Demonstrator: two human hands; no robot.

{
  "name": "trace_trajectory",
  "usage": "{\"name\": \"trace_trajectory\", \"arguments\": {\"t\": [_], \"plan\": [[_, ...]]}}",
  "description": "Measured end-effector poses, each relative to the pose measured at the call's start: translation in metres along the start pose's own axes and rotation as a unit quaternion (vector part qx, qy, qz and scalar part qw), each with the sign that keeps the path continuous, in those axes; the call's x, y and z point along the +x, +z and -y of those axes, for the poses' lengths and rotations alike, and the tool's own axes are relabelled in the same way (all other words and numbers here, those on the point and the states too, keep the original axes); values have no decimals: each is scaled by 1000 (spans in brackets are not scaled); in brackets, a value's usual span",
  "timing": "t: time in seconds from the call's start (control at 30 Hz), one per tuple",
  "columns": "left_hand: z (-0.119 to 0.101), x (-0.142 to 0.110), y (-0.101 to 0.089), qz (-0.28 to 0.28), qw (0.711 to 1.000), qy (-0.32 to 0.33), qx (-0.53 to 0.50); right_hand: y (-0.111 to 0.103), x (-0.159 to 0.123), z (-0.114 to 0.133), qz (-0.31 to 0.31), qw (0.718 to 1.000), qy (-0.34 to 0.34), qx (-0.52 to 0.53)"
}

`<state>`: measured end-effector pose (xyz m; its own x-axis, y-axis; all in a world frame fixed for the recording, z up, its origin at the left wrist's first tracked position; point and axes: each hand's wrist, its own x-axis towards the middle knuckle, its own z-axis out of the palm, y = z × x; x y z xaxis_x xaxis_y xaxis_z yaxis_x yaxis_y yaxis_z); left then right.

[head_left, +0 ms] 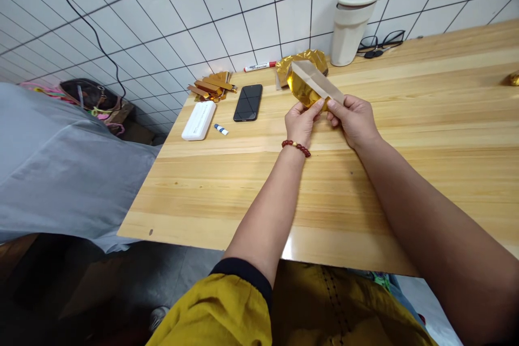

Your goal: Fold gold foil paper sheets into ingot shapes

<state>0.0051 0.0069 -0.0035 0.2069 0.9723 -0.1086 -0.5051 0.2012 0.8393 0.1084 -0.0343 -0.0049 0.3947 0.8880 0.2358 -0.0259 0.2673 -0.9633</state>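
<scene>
Between my two hands is a sheet of gold foil paper [319,80], shiny on one face and dull beige on the other, with a lengthwise fold across it. My left hand [300,120], a dark red bead bracelet [295,145] at its wrist, pinches the lower left edge. Close beside it, my right hand [353,119] grips the lower right part, thumb on top. The sheet is held above the wooden table [227,189]. Just behind it lies crumpled gold foil [302,58], partly covered by the sheet.
A black phone [248,102], a white box [199,120], a small blue-and-white tube [221,129] and folded gold strips [213,86] lie left. Along the tiled wall are a red-capped marker [259,66], a lidded cup [352,24] and glasses [381,42]. A gold piece [514,78] sits far right.
</scene>
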Motion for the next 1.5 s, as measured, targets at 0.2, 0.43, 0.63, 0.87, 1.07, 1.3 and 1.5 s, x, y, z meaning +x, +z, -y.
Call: {"name": "trace_trajectory", "arguments": {"t": [0.2, 0.43, 0.63, 0.87, 1.07, 1.3, 1.5], "plan": [[1, 3, -2, 11, 1000, -22, 6, 0, -1, -1, 30, 999, -7, -15], [6, 2, 0, 55, 998, -28, 24, -2, 2, -6, 10, 1000, -28, -3], [6, 2, 1, 18, 997, -65, -23, -2, 1, -4, 7, 1000, -18, -2], [3, 1, 3, -9, 997, -65, -41, 1, -1, 1, 7, 1000, -9, -13], [-4, -2, 2, -17, 999, 19, 33, 2, -4, 3, 44, 998, -4, -43], [-2, -2, 2, -18, 1000, -14, 17, 3, -3, -4, 79, 996, -3, -34], [3, 0, 3, 38, 998, -8, 50, 2, 2, -9, 35, 999, -5, -16]]}}
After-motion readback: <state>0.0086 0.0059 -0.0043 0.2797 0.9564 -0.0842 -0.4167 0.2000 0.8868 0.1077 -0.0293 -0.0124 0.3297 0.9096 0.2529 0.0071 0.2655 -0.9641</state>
